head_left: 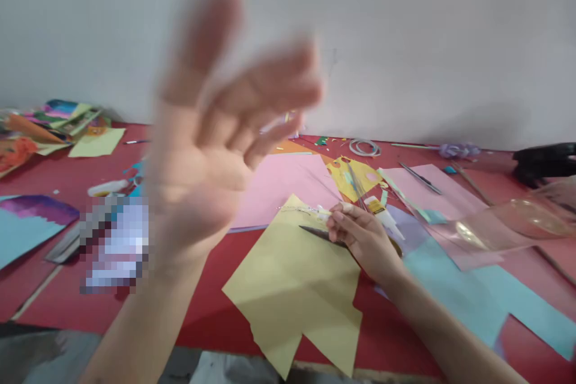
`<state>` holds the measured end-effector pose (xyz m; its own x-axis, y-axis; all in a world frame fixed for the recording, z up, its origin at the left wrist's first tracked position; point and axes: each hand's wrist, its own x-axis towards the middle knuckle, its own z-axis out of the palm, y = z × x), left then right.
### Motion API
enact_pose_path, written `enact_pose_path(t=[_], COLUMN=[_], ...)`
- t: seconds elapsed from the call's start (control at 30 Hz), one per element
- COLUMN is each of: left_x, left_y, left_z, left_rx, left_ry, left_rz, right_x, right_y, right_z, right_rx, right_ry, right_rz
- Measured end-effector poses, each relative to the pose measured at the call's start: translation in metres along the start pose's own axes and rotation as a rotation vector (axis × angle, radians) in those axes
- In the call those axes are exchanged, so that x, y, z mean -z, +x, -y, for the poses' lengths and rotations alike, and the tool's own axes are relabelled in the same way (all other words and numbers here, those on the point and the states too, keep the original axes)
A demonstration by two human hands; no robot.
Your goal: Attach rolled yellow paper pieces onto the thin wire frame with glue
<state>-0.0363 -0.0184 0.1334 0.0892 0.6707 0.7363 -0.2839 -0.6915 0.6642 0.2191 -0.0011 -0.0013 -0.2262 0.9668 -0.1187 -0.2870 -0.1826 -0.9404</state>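
The thin pale stick [306, 210] is pinched in the fingertips of your right hand [364, 240], which rests on the pale yellow paper sheet [292, 288] on the red tabletop [54, 186]. Your left hand [211, 150] is raised, blurred, fingers spread, empty.

left hand [211, 150]: bare, blurred | right hand [360, 237]: bare | forearms: bare to frame edge

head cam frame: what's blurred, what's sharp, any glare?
Head view: left hand, raised near the lens, is heavily motion-blurred; right hand, gripping a thin dark tool over the yellow paper, is sharp; soft glare on the clear plastic sheet; a pixelated patch sits beside the left wrist.
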Motion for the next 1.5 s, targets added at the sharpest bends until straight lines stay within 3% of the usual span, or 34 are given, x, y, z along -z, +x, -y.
enact_pose_path(t=[0.07,0.13,0.2,0.3,0.37,0.53,0.63,0.77,1.07,1.5], left_x=[-0.001,-0.002,-0.002,-0.001,0.0,0.004,0.009,0.017,0.014,0.01], left_y=[-0.004,-0.014,-0.023,-0.031,-0.031,-0.033,-0.04,-0.049,-0.054,-0.055], left_z=[0.018,0.038,0.054,0.066,0.07,0.082,0.093,0.105,0.106,0.103], left_rx=[0.113,0.249,0.259,0.344,0.436,0.691,0.888,1.011,1.013,0.964], left_ry=[0.14,0.518,0.777,0.866,0.831,0.576,0.347,0.18,0.268,0.237], left_rz=[0.204,0.344,0.427,0.589,0.628,0.615,0.536,0.533,0.566,0.563], right_x=[-0.001,-0.003,-0.004,-0.006,-0.007,-0.009,-0.009,-0.009,-0.014,-0.013], right_y=[0.001,0.001,0.0,-0.001,-0.001,0.0,0.0,-0.002,-0.004,-0.007], right_z=[0.0,0.001,0.002,0.004,0.005,0.006,0.006,0.005,0.004,0.01], right_rx=[0.008,0.021,0.038,0.062,0.071,0.07,0.042,0.019,0.041,0.019], right_ry=[-0.005,-0.04,-0.097,-0.186,-0.228,-0.283,-0.306,-0.353,-0.454,-0.332], right_rz=[0.013,0.015,0.006,-0.004,0.004,0.0,0.003,0.018,0.036,0.121])
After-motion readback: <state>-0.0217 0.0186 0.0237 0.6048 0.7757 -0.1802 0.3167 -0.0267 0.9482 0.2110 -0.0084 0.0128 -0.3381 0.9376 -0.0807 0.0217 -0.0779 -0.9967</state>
